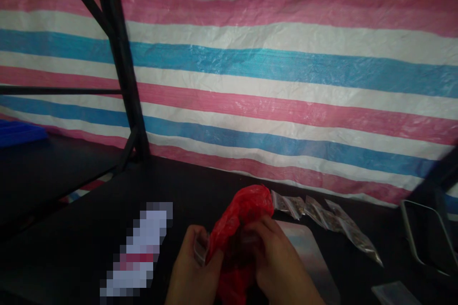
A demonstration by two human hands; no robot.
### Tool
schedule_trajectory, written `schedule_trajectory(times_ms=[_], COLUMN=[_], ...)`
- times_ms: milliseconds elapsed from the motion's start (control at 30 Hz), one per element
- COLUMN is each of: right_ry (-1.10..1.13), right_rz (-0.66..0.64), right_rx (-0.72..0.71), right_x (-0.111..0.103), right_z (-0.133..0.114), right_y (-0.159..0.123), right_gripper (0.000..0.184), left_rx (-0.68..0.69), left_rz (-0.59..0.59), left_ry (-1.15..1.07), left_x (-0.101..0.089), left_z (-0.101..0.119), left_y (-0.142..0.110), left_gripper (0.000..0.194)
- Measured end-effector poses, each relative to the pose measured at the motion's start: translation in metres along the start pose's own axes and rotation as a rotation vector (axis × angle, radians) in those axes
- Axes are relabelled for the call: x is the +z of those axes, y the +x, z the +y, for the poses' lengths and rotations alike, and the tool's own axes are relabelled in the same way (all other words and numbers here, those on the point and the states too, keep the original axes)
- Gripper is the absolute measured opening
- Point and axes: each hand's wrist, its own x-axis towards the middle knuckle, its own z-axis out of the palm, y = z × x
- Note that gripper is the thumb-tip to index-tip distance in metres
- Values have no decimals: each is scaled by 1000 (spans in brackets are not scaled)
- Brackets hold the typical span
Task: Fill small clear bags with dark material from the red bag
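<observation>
Both hands are at a thin red plastic bag above the black table, low in the middle of the head view. My left hand is closed on the bag's left edge, and a small clear piece of plastic shows between its fingers. Against the bag's right side, my right hand has its fingers bent and partly inside the opening. Those fingertips are dim, and what they touch in there is hidden. Several small clear zip bags with brownish contents lie in a row just beyond my right hand.
A pale, shiny flat tray or lid lies under my right forearm. A phone-like framed object stands at the right. A blurred-out white sheet lies left. Behind rise a black metal post and a striped tarp. A blue tray sits far left.
</observation>
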Motion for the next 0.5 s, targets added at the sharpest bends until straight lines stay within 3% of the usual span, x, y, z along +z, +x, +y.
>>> schedule_trajectory(times_ms=[167, 500], right_ry=[-149, -265], right_rz=[-45, -96], right_rx=[26, 74], right_x=[-2, 1], right_z=[-2, -17], right_y=[-1, -1], right_gripper=[55, 48], left_rx=[-6, -244], left_rz=[-39, 14], left_ry=[-135, -578], left_x=[0, 3], left_z=[8, 15], left_y=[-5, -6], left_gripper=[15, 31])
